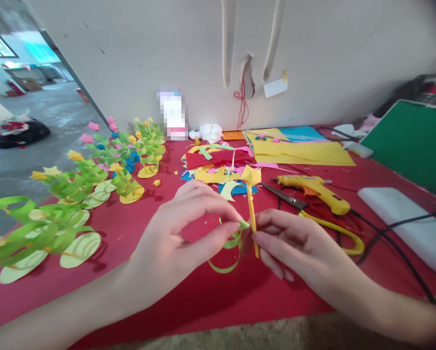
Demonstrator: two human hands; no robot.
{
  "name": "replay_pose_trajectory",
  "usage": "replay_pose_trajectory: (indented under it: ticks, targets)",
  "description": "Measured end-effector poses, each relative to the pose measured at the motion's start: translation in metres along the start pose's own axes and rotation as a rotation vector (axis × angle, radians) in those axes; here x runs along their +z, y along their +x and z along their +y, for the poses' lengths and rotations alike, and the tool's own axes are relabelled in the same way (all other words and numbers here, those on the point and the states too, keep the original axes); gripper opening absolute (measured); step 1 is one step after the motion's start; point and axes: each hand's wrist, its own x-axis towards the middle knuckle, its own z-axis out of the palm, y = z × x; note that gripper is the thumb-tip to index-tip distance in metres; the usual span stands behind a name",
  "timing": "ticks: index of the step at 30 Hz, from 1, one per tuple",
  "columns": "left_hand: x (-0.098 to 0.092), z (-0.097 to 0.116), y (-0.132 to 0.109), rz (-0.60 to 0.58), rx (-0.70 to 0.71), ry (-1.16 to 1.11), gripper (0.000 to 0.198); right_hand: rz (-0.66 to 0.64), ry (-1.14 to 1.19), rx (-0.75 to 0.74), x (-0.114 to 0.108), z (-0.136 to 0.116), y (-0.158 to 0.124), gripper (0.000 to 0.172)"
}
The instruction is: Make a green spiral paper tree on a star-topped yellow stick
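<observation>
Between the fingers of my right hand (294,243) stands a yellow paper flower stem (252,209), nearly upright, with a folded yellow bloom (252,176) at its top. My left hand (188,226) pinches the end of a curled green paper strip (225,270) against or right beside the stem. The strip's loops hang below my left fingertips; part of it is hidden by my hand. To the left, several finished-looking paper flowers with looped green leaves (72,182) stand on round bases (79,249).
On the red table (188,316), paper scraps (218,160) lie behind my hands. Scissors (281,194), a yellow glue gun (318,189), a white power bank-like block (403,223) and black cables (389,238) are at right. Yellow paper sheets (301,153) and a phone (173,114) are by the wall.
</observation>
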Motion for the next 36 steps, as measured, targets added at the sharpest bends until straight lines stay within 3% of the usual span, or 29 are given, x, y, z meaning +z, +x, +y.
replay_pose_trajectory:
  ticks: [5, 12, 36]
  targets:
    - [-0.001, 0.002, 0.003, 0.052, 0.001, -0.039, 0.01, -0.045, 0.003, -0.032, 0.003, 0.003, -0.005, 0.007]
    - [-0.004, 0.003, 0.002, 0.131, 0.001, -0.004, 0.008, 0.037, -0.142, -0.065, 0.003, 0.005, -0.005, 0.004]
    - [-0.001, 0.001, 0.003, 0.2, -0.036, -0.074, 0.014, 0.043, -0.276, -0.085, 0.006, 0.008, -0.008, 0.007]
